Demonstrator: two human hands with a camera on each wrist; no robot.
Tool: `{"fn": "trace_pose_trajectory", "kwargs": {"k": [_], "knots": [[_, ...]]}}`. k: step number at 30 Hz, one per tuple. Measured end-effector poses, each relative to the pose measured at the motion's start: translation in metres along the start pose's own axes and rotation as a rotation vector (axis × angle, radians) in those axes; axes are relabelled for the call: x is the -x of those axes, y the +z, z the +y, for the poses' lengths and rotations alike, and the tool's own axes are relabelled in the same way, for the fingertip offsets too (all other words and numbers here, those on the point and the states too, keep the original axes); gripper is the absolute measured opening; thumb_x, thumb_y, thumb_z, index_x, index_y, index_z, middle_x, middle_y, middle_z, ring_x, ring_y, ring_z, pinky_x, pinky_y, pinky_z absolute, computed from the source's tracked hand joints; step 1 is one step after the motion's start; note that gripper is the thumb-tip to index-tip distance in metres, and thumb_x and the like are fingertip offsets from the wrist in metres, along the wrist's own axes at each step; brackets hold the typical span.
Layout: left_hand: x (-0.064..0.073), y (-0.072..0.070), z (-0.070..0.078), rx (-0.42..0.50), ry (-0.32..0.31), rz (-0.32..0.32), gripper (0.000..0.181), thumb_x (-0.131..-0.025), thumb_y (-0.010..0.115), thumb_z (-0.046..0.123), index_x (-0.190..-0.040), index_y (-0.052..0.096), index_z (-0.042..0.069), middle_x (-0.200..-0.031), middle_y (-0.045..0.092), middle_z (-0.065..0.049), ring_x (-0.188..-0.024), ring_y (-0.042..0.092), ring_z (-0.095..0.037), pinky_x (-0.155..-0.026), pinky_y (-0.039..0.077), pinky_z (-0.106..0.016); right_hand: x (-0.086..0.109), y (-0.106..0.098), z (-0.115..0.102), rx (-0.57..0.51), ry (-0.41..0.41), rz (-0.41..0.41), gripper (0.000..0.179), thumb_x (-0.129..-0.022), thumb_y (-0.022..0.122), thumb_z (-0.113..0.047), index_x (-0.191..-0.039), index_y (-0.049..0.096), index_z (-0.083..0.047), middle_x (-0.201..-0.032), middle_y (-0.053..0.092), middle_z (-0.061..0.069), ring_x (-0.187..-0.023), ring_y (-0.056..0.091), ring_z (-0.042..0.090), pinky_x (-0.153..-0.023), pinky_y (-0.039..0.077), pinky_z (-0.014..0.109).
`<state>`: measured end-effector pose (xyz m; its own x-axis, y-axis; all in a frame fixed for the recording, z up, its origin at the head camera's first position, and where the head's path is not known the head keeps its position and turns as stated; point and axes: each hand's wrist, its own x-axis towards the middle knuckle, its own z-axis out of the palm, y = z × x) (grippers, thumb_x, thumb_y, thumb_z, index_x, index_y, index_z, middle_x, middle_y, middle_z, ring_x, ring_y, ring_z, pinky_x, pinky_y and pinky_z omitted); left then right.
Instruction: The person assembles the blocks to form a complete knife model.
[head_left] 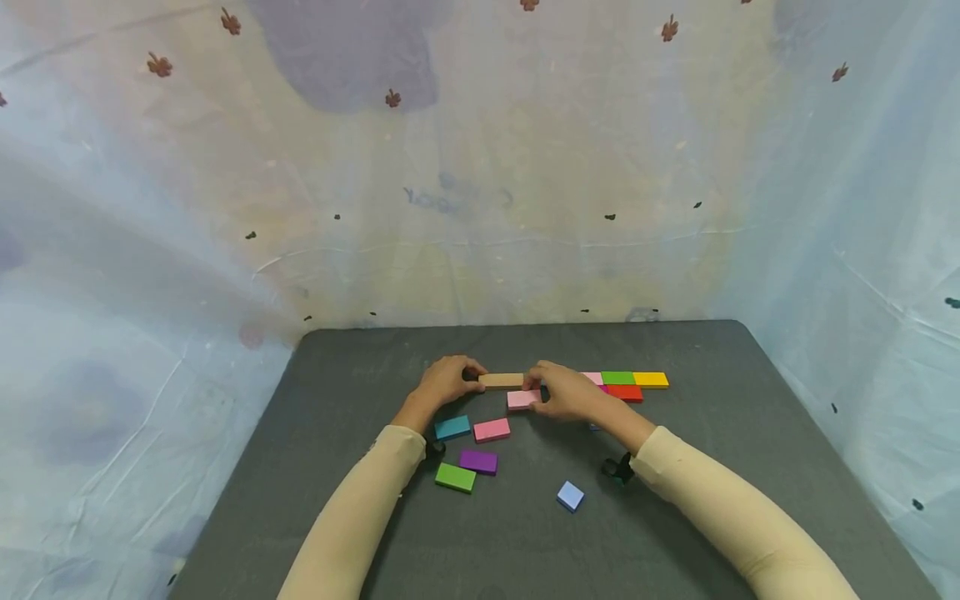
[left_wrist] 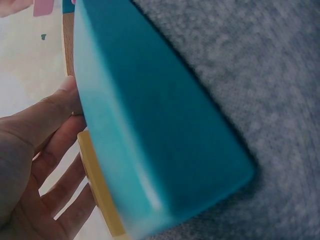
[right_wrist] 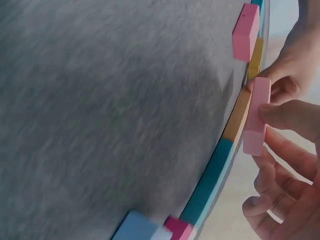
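Right hand (head_left: 566,393) pinches a light pink block (head_left: 520,401) between thumb and fingers, just nearside of the tan block (head_left: 501,381); left hand (head_left: 444,381) grips the tan block's left end, presumably steadying it on the bench (head_left: 360,354) during placement.

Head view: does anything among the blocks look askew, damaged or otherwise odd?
No damage shows. The square blue block lies turned cornerwise, apart from the rest, and the nearer green block sits slanted beside the nearer purple block; against the straight far row, they look askew.
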<state>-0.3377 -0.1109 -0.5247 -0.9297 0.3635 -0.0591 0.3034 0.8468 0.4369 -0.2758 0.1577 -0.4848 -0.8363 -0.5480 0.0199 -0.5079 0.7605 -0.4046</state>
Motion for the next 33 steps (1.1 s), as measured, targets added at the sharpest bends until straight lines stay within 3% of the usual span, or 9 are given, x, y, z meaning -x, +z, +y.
{"fn": "trace_pose_trajectory", "kwargs": {"k": [16, 22, 33], "knots": [[0.001, -0.001, 0.0, -0.003, -0.001, 0.002, 0.032, -0.096, 0.083, 0.034, -0.127, 0.081, 0.024, -0.123, 0.077, 0.002, -0.122, 0.068, -0.026, -0.106, 0.052, -0.054, 0.014, -0.004, 0.042, -0.044, -0.007, 0.006, 0.028, -0.098, 0.082, -0.018, -0.123, 0.073, -0.008, -0.115, 0.065, 0.005, -0.103, 0.066, 0.024, -0.093, 0.057, 0.046], [0.0, -0.002, 0.001, -0.006, 0.002, -0.003, 0.032, -0.097, 0.083, 0.034, -0.128, 0.08, 0.023, -0.123, 0.077, 0.002, -0.122, 0.068, -0.026, -0.107, 0.052, -0.053, 0.018, -0.006, 0.051, -0.056, 0.008, -0.003, 0.026, -0.098, 0.081, -0.017, -0.122, 0.073, -0.008, -0.114, 0.065, 0.006, -0.089, 0.06, 0.02, -0.082, 0.055, 0.039], [0.0, -0.002, 0.001, 0.008, -0.005, -0.008, 0.033, -0.097, 0.083, 0.034, -0.128, 0.08, 0.024, -0.123, 0.077, 0.003, -0.124, 0.068, -0.026, -0.107, 0.052, -0.055, 0.021, -0.007, 0.06, -0.051, 0.039, -0.011, 0.028, -0.098, 0.081, -0.017, -0.122, 0.072, -0.008, -0.114, 0.064, 0.005, -0.093, 0.059, 0.018, -0.087, 0.055, 0.042]]}}
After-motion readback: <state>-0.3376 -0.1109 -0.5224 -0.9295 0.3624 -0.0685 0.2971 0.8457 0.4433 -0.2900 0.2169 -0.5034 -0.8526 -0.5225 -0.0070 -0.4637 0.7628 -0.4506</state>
